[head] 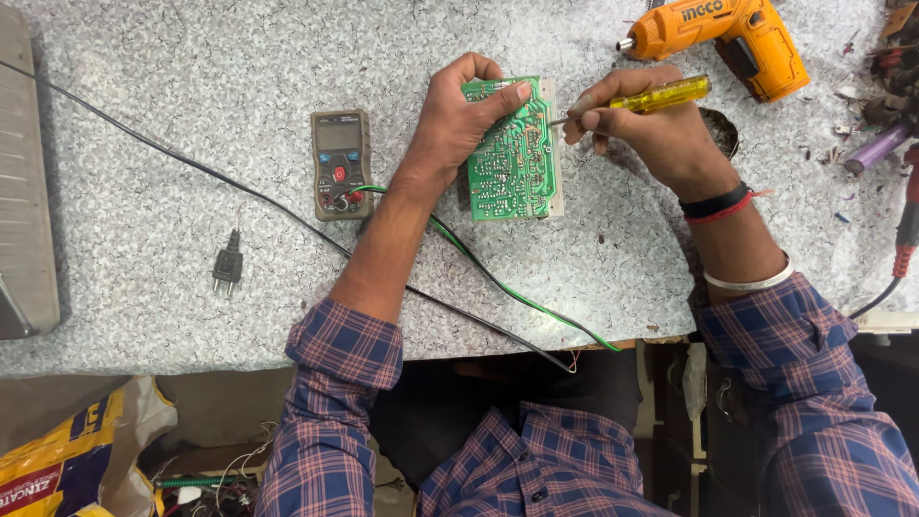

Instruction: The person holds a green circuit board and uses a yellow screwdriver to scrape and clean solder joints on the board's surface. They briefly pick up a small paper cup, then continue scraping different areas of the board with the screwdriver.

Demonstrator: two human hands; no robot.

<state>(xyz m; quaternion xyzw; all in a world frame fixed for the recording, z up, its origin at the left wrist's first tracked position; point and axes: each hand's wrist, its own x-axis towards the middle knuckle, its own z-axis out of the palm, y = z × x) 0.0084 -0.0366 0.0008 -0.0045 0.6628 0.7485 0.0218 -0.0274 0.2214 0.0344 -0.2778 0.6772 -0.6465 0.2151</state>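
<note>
Clamped over the top edge of the green circuit board [512,153], my left hand [459,120] pins it solder-side up on the speckled worktable [144,86], thumb pressed on the board's face. My right hand [651,129] pinches a yellow-handled screwdriver [661,96], fingers closed round the handle, its tip touching the board's upper right edge beside the white frame strip. I judge the step in hand to be working a screw or catch at that edge. Turning it calls for a steady left hold and the tip kept seated so it does not skid across the solder joints. A multimeter [340,163] lies just left of my wrist, its green and black leads [507,287] trailing under my forearm. An orange cordless screwdriver [718,33] rests well apart, upper right.
</note>
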